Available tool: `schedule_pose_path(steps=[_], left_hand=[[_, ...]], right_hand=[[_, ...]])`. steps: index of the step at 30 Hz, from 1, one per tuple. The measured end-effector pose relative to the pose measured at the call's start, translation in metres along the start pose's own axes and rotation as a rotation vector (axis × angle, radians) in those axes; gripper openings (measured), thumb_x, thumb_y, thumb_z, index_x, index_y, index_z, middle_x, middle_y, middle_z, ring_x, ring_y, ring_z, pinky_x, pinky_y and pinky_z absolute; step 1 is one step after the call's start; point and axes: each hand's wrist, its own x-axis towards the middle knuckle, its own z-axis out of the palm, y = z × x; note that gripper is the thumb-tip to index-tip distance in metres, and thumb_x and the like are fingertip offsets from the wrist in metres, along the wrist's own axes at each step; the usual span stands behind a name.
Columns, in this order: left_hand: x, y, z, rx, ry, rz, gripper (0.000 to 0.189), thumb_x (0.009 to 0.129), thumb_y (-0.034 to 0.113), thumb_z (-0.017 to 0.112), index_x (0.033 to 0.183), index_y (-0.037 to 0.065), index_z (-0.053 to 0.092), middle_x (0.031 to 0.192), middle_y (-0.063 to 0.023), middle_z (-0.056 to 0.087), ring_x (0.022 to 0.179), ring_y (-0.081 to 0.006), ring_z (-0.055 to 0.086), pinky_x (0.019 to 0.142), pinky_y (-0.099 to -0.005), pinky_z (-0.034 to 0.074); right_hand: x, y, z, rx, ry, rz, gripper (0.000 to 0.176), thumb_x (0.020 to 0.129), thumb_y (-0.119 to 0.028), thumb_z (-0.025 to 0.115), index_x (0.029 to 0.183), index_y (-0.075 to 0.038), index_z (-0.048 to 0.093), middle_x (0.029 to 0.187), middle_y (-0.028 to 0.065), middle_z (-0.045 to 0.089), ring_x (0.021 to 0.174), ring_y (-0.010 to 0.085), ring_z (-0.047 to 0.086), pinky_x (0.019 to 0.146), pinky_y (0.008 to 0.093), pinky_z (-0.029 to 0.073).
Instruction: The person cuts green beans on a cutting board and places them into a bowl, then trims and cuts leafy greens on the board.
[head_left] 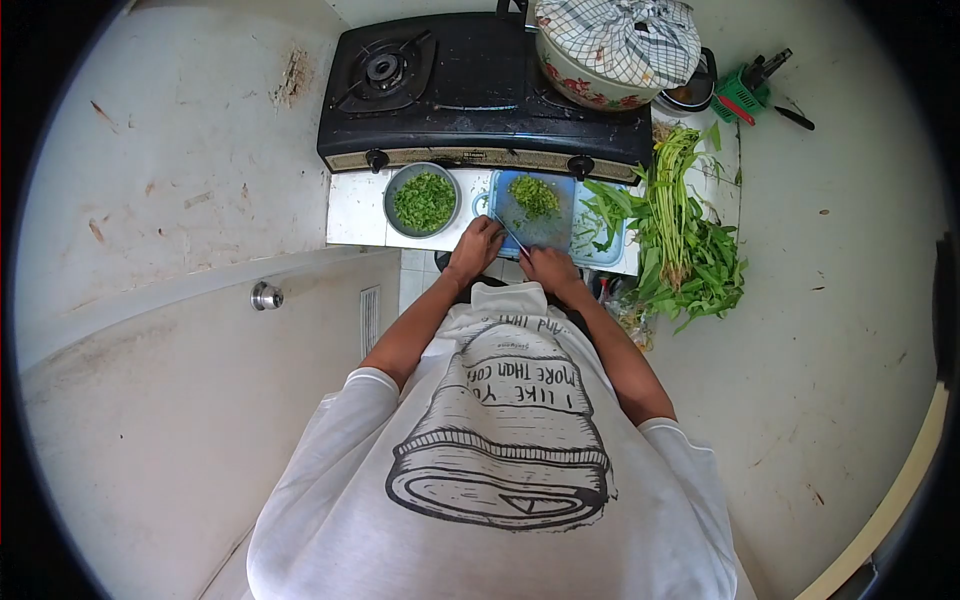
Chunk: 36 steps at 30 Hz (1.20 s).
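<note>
My right hand (551, 268) is closed around the handle of a knife (512, 234), whose blade slants up and left over the blue cutting board (560, 235). At the board's left edge, my left hand (480, 246) has its fingers curled together close to the blade's tip; whether they pinch anything is hidden. Chopped greens (534, 197) lie in a heap on the upper part of the board. Left of it stands a round grey bowl (389, 215) filled with more chopped greens (424, 201).
A bunch of long-stemmed leafy greens (680, 210) hangs over the counter's right end. Behind the board is a black two-burner stove (475, 75), bearing a floral pot (600, 92) under a checked cloth (620, 40). A green basket (740, 95) with utensils stands at the back right.
</note>
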Motion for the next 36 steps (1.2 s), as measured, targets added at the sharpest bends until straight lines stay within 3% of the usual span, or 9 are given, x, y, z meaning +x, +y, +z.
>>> schedule_pose_path(steps=[5,8,14,23,36], left_hand=[[-0.001,0.002,-0.003,0.055,0.01,-0.044,0.011,0.088,0.007,0.068,0.097,0.002,0.072,0.093,-0.015,0.066,0.09,-0.0357,0.064,0.082,-0.046,0.054],[0.002,0.005,-0.007,0.177,-0.032,0.002,0.011,0.088,0.008,0.067,0.096,0.004,0.073,0.091,-0.0122,0.067,0.089,-0.033,0.064,0.081,-0.0437,0.054],[0.004,0.002,-0.006,0.247,-0.03,0.036,0.011,0.088,0.011,0.067,0.096,0.007,0.074,0.091,-0.0098,0.069,0.091,-0.0305,0.063,0.082,-0.0427,0.053],[0.003,0.0,-0.005,0.23,-0.034,0.03,0.009,0.088,0.011,0.067,0.094,0.007,0.072,0.092,-0.0092,0.07,0.092,-0.0305,0.063,0.083,-0.0433,0.052],[0.002,0.0,-0.005,0.238,0.01,0.061,0.007,0.091,0.012,0.067,0.095,0.006,0.07,0.092,-0.0112,0.062,0.091,-0.0319,0.061,0.08,-0.0438,0.051]], right_hand=[[-0.006,0.0,-0.005,-0.017,-0.013,0.026,0.046,0.101,-0.042,0.052,0.098,-0.001,0.074,0.091,0.0268,0.073,0.089,0.0444,0.072,0.086,0.0539,0.057],[-0.007,0.009,0.006,-0.012,0.035,0.035,0.05,0.103,-0.045,0.052,0.098,0.0,0.07,0.088,0.0289,0.072,0.085,0.0489,0.07,0.083,0.056,0.056],[-0.012,0.004,0.0,0.029,0.046,0.01,0.049,0.103,-0.045,0.052,0.099,0.001,0.07,0.087,0.0302,0.071,0.084,0.0494,0.07,0.081,0.0568,0.056],[-0.007,-0.004,-0.005,-0.002,-0.024,0.009,0.048,0.101,-0.044,0.054,0.098,0.001,0.07,0.086,0.0279,0.072,0.085,0.0476,0.071,0.08,0.0561,0.056],[-0.017,0.019,-0.003,-0.019,0.088,0.042,0.044,0.1,-0.042,0.055,0.097,-0.001,0.072,0.086,0.0281,0.072,0.082,0.0467,0.071,0.079,0.0555,0.057]])
